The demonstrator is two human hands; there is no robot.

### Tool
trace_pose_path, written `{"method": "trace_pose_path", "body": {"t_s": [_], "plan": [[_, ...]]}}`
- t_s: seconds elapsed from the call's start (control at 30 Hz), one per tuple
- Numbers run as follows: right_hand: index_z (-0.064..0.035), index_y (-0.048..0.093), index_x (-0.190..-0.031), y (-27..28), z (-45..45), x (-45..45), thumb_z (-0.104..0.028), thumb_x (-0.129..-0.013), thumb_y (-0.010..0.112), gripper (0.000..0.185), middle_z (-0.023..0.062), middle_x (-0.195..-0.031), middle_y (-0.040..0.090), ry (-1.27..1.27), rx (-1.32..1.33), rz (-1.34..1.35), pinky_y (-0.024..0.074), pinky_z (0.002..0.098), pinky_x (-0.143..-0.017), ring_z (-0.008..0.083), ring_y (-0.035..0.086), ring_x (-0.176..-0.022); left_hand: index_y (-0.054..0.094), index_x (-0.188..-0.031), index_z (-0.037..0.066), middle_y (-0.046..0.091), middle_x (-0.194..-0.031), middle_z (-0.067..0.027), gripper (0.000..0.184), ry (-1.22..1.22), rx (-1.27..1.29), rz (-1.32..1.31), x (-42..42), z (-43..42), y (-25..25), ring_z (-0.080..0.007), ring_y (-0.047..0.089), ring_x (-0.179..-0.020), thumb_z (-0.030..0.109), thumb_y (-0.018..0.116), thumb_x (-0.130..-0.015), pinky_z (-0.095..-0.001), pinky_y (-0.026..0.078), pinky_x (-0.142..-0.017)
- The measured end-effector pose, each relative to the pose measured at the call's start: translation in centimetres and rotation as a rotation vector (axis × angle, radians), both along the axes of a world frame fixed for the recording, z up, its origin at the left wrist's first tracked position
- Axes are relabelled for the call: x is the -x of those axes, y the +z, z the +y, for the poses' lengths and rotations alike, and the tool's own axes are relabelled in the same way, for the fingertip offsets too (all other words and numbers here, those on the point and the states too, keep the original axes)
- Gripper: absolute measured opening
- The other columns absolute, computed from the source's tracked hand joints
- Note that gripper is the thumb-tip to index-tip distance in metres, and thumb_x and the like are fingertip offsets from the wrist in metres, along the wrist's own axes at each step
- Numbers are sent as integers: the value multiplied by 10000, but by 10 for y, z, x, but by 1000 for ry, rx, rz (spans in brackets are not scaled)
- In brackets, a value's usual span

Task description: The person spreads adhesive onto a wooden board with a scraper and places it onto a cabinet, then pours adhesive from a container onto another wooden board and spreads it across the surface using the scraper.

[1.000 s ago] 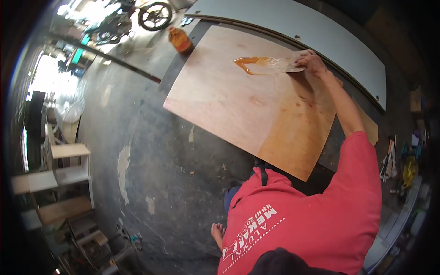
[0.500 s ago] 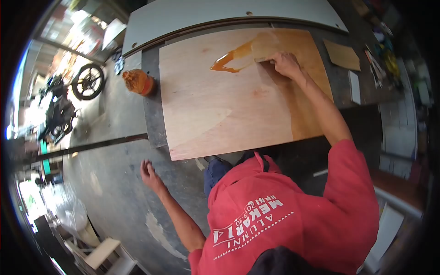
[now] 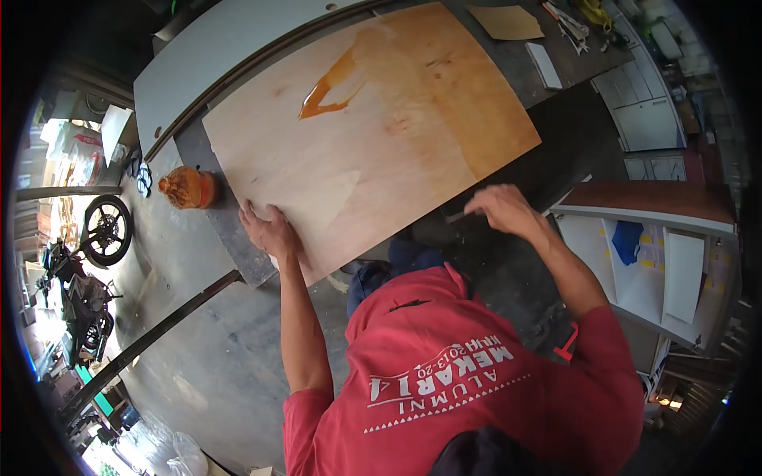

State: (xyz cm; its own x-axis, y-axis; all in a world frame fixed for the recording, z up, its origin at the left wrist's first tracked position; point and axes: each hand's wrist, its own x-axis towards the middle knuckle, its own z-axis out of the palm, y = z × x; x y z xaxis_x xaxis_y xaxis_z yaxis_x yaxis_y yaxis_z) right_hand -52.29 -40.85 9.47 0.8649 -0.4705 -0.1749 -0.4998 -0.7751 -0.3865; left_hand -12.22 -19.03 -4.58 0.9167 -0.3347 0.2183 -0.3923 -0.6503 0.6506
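A thin wooden board (image 3: pixel 294 174) lies at a slant on the dark worktable. Its right part is coated amber, and a thick glossy puddle of amber liquid (image 3: pixel 317 95) sits on its upper middle. My left hand (image 3: pixel 270 234) rests with fingers apart on the board's left edge, near the front corner. My right hand (image 3: pixel 508 208) is just beyond the board's front right edge, its fingers closed on a small flat spreader (image 3: pixel 455 216), seen nearly edge-on. An orange-smeared plastic container (image 3: pixel 189 188) stands left of the board.
A long pale panel (image 3: pixel 230 63) lies along the table's far side. Cardboard (image 3: pixel 505 22), a white strip (image 3: pixel 544 65) and hand tools (image 3: pixel 567 28) lie at the back right. An open cabinet (image 3: pixel 647 262) stands at the right; a motorcycle (image 3: pixel 83 285) is at the far left.
My right hand has pulled the spreader from the board's upper middle to past its front edge, widening the amber coat. My left hand has moved up onto the board. The view has turned.
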Motion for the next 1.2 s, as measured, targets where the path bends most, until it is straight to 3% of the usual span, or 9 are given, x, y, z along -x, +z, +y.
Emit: {"method": "trace_pose_path", "body": {"t_s": [0.07, 0.13, 0.23, 0.33, 0.4, 0.5, 0.63, 0.7, 1.2], "plan": [[-126, 748, -1142, -8, -6, 13, -74, -868, 631, 302, 161, -1098, 722, -182, -333, 142, 544, 446, -852, 377, 677, -1018, 505, -1410, -22, 516, -1435, -251, 613, 21, -50, -35, 4, -5, 6, -406, 480, -1337, 225, 633, -864, -468, 379, -1107], [-1, 696, -1173, -12, -28, 1, -125, -907, 659, 296, 219, -1081, 728, -402, -449, -210, 527, 363, -888, 262, 723, -1009, 495, -1411, -36, 523, -1431, -241, 618, 73, -24, -33, 6, -10, 6, -406, 493, -1318, 250, 623, -878, -475, 393, -1087], [47, 681, -1160, -8, -71, -42, -134, -919, 659, 302, 217, -1051, 738, -551, -653, -411, 522, 345, -874, 213, 716, -1002, 481, -1426, -28, 530, -1426, -231, 620, 192, -86, -19, 6, -20, 5, -397, 505, -1307, 262, 605, -892, -476, 396, -1079], [30, 679, -1185, -14, -125, -98, -95, -957, 620, 267, 122, -1089, 746, -476, -558, -472, 515, 323, -883, 158, 680, -981, 459, -1450, -11, 526, -1433, -226, 615, 190, -168, -57, 8, -24, 7, -384, 495, -1325, 252, 579, -907, -478, 389, -1082], [-21, 705, -1175, -10, -157, -143, -84, -953, 599, 254, 146, -1124, 737, -354, -84, -452, 531, 345, -884, 276, 709, -1016, 448, -1461, -3, 519, -1440, -225, 612, 224, -201, -81, 8, -32, 9, -376, 489, -1333, 239, 565, -911, -478, 384, -1086], [-84, 728, -1173, -39, -208, -200, -66, -941, 572, 279, 142, -1149, 721, -199, 221, -475, 545, 390, -890, 365, 683, -1032, 433, -1476, 10, 506, -1453, -225, 604, 245, -293, -116, 7, -35, 5, -366, 478, -1347, 216, 543, -919, -479, 375, -1093], [-118, 739, -1167, -81, -275, -262, -54, -925, 552, 312, 99, -1169, 724, -135, 327, -447, 541, 428, -911, 348, 676, -1054, 433, -1484, 20, 504, -1462, -217, 585, 253, -352, -134, 6, -38, 6, -371, 477, -1347, 213, 512, -937, -462, 381, -1098], [-120, 748, -1147, -102, -299, -279, -47, -915, 533, 325, 82, -1184, 722, -22, 541, -497, 534, 420, -927, 320, 673, -1078, 426, -1489, 22, 502, -1462, -219, 591, 256, -362, -131, 6, -40, 7, -371, 476, -1348, 206, 516, -936, -462, 380, -1099], [-100, 755, -1116, -118, -331, -311, -78, -912, 487, 337, 93, -1175, 727, 38, 440, -551, 519, 410, -961, 302, 674, -1097, 389, -1515, 41, 472, -1466, -228, 625, 230, -393, -75, -3, -48, 16, -376, 449, -1360, 169, 532, -920, -469, 353, -1117]]}}
